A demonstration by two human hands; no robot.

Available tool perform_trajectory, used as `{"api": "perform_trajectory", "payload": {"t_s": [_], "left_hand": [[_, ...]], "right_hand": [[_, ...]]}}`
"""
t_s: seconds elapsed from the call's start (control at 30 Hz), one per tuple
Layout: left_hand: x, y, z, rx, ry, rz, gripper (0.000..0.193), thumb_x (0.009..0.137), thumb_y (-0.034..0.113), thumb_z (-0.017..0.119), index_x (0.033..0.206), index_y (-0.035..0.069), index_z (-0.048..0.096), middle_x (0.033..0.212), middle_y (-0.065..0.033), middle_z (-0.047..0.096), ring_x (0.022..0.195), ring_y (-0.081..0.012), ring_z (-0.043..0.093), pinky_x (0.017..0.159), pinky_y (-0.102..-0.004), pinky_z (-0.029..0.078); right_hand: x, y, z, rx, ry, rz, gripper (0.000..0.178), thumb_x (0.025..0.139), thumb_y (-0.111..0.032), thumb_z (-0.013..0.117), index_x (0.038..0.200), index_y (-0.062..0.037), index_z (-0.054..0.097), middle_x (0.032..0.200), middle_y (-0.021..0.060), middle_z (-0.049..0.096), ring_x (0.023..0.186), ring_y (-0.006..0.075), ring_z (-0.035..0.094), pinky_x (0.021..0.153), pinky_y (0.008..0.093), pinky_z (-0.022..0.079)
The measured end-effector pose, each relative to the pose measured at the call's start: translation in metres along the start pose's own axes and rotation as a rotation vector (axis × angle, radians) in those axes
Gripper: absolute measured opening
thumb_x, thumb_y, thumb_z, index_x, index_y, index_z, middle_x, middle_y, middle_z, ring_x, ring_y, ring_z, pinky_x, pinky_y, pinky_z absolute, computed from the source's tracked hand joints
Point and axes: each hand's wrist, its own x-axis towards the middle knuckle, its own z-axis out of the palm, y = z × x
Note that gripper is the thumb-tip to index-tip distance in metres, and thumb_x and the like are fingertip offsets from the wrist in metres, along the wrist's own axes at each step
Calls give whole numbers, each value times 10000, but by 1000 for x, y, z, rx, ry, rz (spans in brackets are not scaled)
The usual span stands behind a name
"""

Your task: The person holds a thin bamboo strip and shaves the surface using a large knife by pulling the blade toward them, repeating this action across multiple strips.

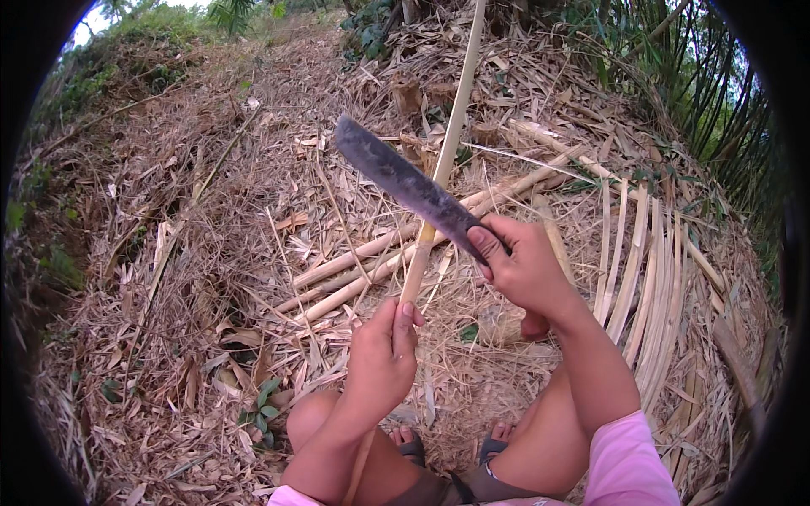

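A long, pale bamboo strip (453,131) runs from near my lap up past the top of the view. My left hand (384,347) is closed round its lower part, thumb lying along it. In my right hand (525,263) is a machete (405,181) with a dark, broad blade, gripped near the base of the blade. The blade points up and to the left and crosses the strip above a yellowish joint. Whether its edge touches the strip I cannot tell. My right fingers hide most of the handle.
Several bamboo poles (363,282) lie crosswise on the leaf-littered ground before me. To the right, several split strips (645,278) lie side by side. Cut stumps (407,94) stand farther off, with bamboo stems (717,93) at the far right. My sandalled feet (494,443) are below.
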Motion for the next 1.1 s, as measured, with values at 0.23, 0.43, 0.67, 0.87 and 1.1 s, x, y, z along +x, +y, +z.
{"api": "perform_trajectory", "payload": {"t_s": [0.23,0.43,0.67,0.87,1.1], "left_hand": [[5,-11,-1,-76,-1,8,262,1041,173,442,883,6,567,578,-44,493,501,-112,473,486,-298,367],[2,2,-17,-552,-215,-327,302,1063,265,408,933,36,554,610,39,430,459,-35,355,414,-209,278],[2,9,-20,-675,-305,-365,310,1064,303,400,951,49,538,604,50,376,427,-25,292,370,-196,236],[3,5,-21,-728,-350,-400,315,1067,319,382,971,55,524,602,60,333,427,-27,239,368,-211,202],[12,11,-22,-844,-349,-453,299,1063,280,381,1247,47,420,670,-19,447,414,-55,309,371,-209,264]], "right_hand": [[-7,-14,8,-97,-97,-40,214,950,-216,611,891,-13,645,630,191,575,523,300,532,525,392,425],[-5,-6,6,-85,-30,-93,252,967,-232,599,855,-7,603,575,163,538,484,262,489,500,384,399],[1,-4,0,-68,20,-65,303,1008,-256,552,836,-11,603,562,-6,542,488,59,477,452,257,388],[-1,-4,-3,218,-39,170,270,980,-270,597,915,-12,645,583,9,563,509,102,484,487,308,394],[-9,-9,15,-171,132,-294,184,877,-182,706,937,-21,641,660,89,585,537,196,575,507,346,446]]}}
